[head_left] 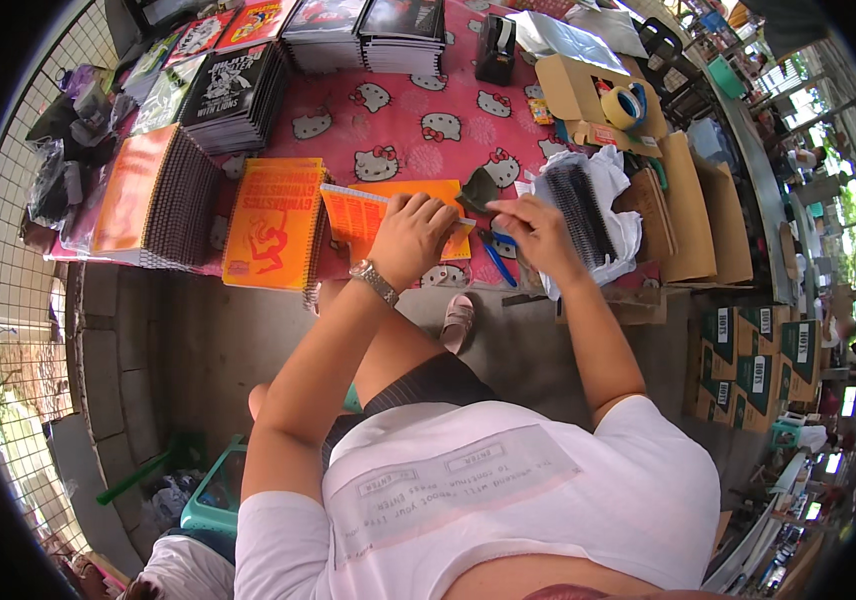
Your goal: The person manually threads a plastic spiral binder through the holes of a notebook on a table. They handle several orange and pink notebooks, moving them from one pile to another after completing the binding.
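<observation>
My left hand [414, 236], with a metal watch on the wrist, is closed over the edge of an orange notebook [353, 218] with printed pages. The notebook is tilted up at the table's front edge, and an orange cover [413, 188] shows behind it. To its right, my right hand [540, 236] has its fingers pinched together; what is in them is too small to make out. A dark green piece [480, 190] lies by its fingertips. Below them is a blue-handled tool [498, 262]. Left of my hands is a stack of orange spiral notebooks [270, 222].
More spiral-notebook stacks [153, 195] stand at the left and back of the pink patterned tablecloth [343, 100]. At right are black binding coils [580, 212] in white wrapping, a cardboard box [573, 85] with a tape roll [624, 106], and a black tape dispenser [496, 50].
</observation>
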A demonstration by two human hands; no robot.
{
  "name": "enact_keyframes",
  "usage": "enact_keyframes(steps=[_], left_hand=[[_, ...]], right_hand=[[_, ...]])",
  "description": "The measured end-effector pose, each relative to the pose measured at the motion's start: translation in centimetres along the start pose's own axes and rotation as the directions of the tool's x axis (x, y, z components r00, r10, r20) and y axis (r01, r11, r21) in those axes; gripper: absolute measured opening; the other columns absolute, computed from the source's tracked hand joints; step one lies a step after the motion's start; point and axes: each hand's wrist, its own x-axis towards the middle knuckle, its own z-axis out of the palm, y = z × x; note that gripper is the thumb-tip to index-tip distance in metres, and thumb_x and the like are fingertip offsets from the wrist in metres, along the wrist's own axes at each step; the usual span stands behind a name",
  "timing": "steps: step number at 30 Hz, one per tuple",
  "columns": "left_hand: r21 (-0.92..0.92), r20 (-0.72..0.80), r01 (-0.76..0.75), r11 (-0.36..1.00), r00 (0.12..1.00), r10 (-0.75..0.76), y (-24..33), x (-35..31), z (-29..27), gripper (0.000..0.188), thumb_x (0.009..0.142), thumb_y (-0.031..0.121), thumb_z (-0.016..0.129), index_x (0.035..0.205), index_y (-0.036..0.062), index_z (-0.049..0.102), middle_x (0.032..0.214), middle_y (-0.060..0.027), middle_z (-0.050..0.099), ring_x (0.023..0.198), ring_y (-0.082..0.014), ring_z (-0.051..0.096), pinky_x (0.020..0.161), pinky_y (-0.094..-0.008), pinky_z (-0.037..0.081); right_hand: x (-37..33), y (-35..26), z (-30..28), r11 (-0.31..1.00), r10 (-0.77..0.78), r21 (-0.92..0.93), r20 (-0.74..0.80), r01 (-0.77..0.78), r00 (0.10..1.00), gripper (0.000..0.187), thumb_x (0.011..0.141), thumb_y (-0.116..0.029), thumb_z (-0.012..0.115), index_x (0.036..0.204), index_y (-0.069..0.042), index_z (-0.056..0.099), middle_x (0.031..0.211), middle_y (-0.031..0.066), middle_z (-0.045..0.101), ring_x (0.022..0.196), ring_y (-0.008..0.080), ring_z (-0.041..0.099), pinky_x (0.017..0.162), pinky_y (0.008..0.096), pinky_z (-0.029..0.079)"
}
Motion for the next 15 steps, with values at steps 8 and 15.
enact_keyframes(steps=[8, 15], left_hand=[[-0.003, 0.061, 0.053, 0.999, 0.997, -0.053, 1.2, 0.1, -0.3, 0.019, 0.083, 0.022, 0.072, 0.096, 0.0144, 0.060, 0.090, -0.0015, 0.063, 0.091, -0.0228, 0.060, 0.087, -0.0399, 0.042], [0.012, 0.034, 0.054, 0.998, 0.998, -0.054, 2.2, -0.6, -0.6, 0.020, 0.082, 0.023, 0.073, 0.095, 0.0149, 0.061, 0.091, -0.0008, 0.063, 0.092, -0.0224, 0.060, 0.087, -0.0407, 0.041]], right_hand=[[-1.3, -1.1, 3.2, 0.985, -0.013, 0.167, -0.091, 0.029, 0.996, 0.022, 0.090, 0.000, 0.068, 0.112, -0.003, 0.067, 0.097, 0.0071, 0.067, 0.088, 0.0164, 0.065, 0.079, 0.0290, 0.052], [-2.2, -0.9, 3.0, 0.979, -0.034, 0.198, -0.095, 0.052, 0.995, 0.020, 0.090, 0.001, 0.065, 0.109, -0.002, 0.069, 0.097, 0.0083, 0.066, 0.091, 0.0193, 0.065, 0.082, 0.0308, 0.051]])
